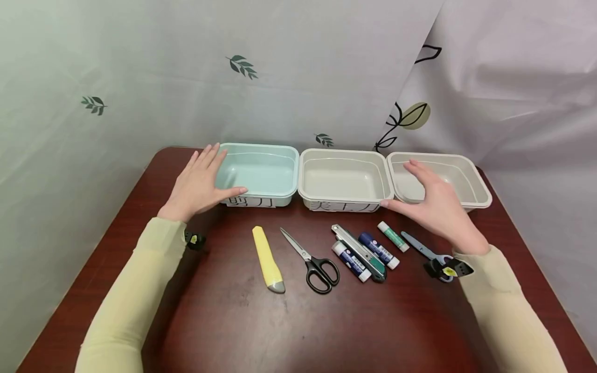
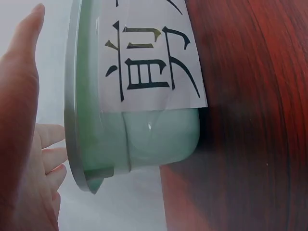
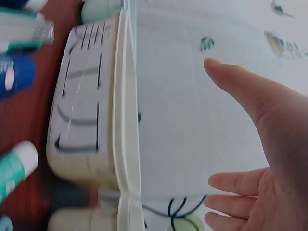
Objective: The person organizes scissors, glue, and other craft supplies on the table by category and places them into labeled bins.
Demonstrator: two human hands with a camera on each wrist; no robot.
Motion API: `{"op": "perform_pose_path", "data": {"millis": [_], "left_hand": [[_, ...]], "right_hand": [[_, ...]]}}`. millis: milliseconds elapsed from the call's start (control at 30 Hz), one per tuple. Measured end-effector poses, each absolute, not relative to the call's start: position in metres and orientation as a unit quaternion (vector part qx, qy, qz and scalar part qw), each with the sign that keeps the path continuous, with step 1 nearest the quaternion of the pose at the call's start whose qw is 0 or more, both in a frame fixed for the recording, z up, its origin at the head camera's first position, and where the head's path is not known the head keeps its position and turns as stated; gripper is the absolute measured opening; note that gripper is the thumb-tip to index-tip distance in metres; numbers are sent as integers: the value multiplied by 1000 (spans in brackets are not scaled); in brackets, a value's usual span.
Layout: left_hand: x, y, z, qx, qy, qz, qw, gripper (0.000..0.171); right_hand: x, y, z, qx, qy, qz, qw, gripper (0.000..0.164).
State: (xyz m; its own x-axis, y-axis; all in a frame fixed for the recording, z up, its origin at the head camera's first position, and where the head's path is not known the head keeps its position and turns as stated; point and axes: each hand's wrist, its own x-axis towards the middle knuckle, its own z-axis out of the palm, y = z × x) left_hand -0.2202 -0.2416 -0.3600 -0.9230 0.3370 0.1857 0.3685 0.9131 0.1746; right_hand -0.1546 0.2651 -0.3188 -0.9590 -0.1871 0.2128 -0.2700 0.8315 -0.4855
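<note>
My left hand is over the left end of a light teal bin, fingers straight and thumb spread along the front rim. In the left wrist view that bin's labelled front shows beside the thumb; contact is unclear. Over the right-hand beige bin hovers my right hand, thumb pointing toward the front corner of the middle beige bin. The right wrist view has the right hand holding nothing, its thumb apart from the fingers. Paper labels with Chinese characters are on the teal and middle bins.
In front of the bins lie a yellow utility knife, black-handled scissors, a grey-and-green utility knife, two blue glue sticks, a green glue stick and blue-grey scissors. A patterned curtain hangs behind the table.
</note>
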Motion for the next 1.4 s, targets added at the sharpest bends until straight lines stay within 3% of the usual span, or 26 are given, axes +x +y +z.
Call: {"op": "perform_pose_path", "data": {"millis": [867,1200,1400], "left_hand": [[-229,-258,-371,-134,-983,-122,36,115],[-229,-260,-375,-125,-985,-113,28,118],[-230,-260,-377,-125,-985,-113,25,120]], "right_hand": [[-107,172,-346,273,-910,311,39,98],[-86,145,-377,299,-906,297,-30,92],[-79,138,-397,324,-910,255,-40,93]]}}
